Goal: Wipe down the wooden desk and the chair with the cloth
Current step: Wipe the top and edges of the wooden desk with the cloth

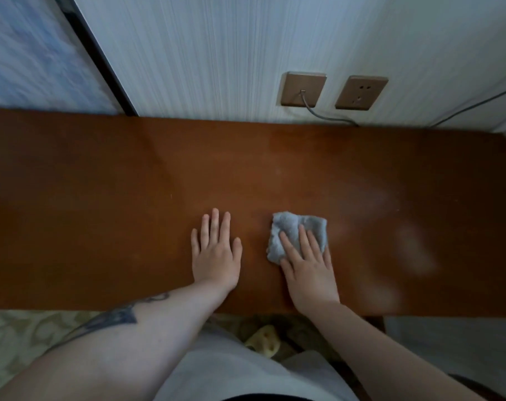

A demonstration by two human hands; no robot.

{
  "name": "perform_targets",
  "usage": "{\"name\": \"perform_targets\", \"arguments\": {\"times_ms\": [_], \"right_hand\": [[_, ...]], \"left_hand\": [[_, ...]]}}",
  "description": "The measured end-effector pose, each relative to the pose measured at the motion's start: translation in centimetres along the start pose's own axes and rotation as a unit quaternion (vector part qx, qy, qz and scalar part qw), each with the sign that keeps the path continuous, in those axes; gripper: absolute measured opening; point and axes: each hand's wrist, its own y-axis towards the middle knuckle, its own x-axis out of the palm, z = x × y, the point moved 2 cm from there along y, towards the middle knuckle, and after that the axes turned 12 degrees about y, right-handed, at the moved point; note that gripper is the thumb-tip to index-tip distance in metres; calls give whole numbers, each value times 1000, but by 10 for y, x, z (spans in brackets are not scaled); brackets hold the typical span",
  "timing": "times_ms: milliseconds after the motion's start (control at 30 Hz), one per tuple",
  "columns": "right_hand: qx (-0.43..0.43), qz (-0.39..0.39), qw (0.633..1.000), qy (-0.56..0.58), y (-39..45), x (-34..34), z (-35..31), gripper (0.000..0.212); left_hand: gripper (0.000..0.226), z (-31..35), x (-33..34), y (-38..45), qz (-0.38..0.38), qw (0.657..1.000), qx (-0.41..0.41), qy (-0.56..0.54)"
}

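Head view: right hand (309,273) flat on cloth (292,230)

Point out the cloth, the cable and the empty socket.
cloth (292,227): head view, on its bare upper part above the fingers.
cable (327,117): head view, midway along its run down the wall.
socket (361,92): head view, centre of its faceplate.

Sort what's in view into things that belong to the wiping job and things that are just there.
Belongs to the job:
- brown wooden desk top
- folded grey terry cloth, pressed flat under the right hand
- left hand, resting flat on the desk

Just there:
- two bronze wall socket plates
- grey cable plugged into the left plate
- patterned carpet
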Motion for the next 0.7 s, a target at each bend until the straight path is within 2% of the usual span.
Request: {"name": "perform_targets", "arguments": {"times_ms": [100, 167, 267, 333, 433, 500, 567, 633, 700], "right_hand": [[-106, -74, 991, -29, -3, 11, -15, 51], [-146, -82, 985, -44, 29, 1, -13, 51], [-32, -25, 999, 18, 62, -21, 12, 51], [9, 8, 999, 30, 48, -19, 21, 51], [-2, 6, 1000, -1, 25, -3, 9, 54], [-71, -34, 997, -26, 35, 0, -2, 55], [-128, -72, 987, -60, 64, -11, -7, 55], [-84, -71, 993, -41, 86, -22, -2, 55], [10, 1, 1000, 2, 82, -19, 2, 55]], "left_hand": [[58, 2, 4, 1, 10, 1000, 1, 27], [58, 2, 3, 0, 39, 999, -7, 29], [59, 0, 2, 2, 0, 999, -6, 33], [60, -1, 0, 4, -27, 999, -3, 22], [59, -3, -4, 7, -8, 1000, 4, 20], [56, -5, -10, 9, 23, 1000, -6, -5], [53, -5, -16, 21, 16, 999, -15, -33], [56, -4, -21, 38, 13, 999, -1, -36], [60, -3, -25, 56, 19, 999, 28, -27]]}}
